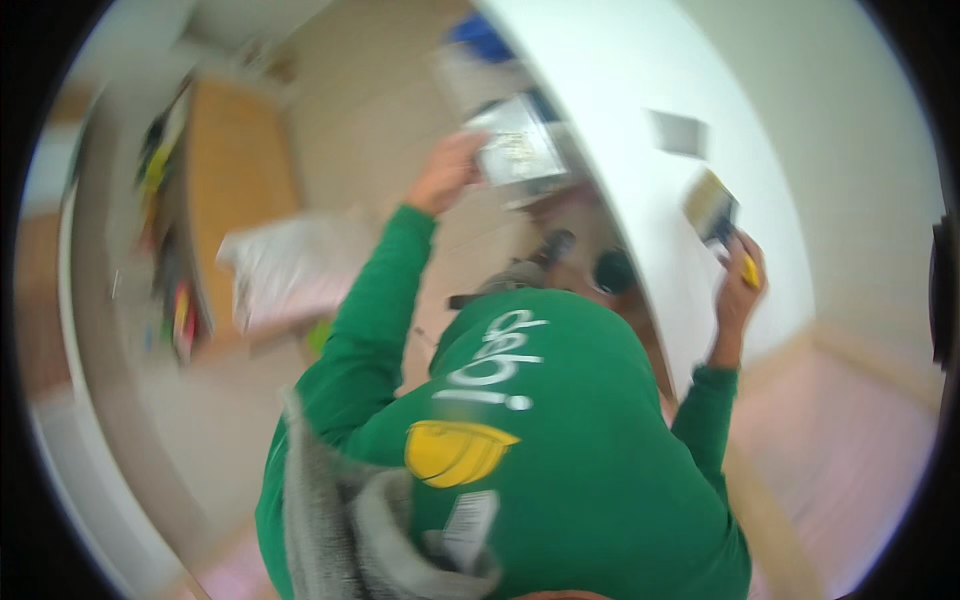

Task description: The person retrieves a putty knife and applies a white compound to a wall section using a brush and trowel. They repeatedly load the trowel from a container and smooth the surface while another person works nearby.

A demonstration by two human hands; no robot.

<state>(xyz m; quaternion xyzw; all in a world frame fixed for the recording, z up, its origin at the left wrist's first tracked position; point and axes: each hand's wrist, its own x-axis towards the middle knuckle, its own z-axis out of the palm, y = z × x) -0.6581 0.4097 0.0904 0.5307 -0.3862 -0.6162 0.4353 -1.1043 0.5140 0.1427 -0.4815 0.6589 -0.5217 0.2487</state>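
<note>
My left hand (448, 172) is closed on the edge of a shiny silver-grey tray or shallow container (522, 145), held out ahead of me; blur hides its exact kind and contents. On the right, my right hand (741, 278) grips a wide flat paintbrush (712, 206) by its handle, which shows some yellow. Its tan bristles point up and away from me. The brush is close in front of a white wall panel (640, 240); whether it touches cannot be told. Just beyond the bristles, a grey rectangle (679, 132) shows on the panel.
To the left stands a brown wooden board or bench top (240, 180), with blurred tools along its far side. A white plastic bag (295, 265) lies beside it. Something blue (482, 38) is at the far end of the panel. A grey cloth (380, 520) hangs over my shoulder.
</note>
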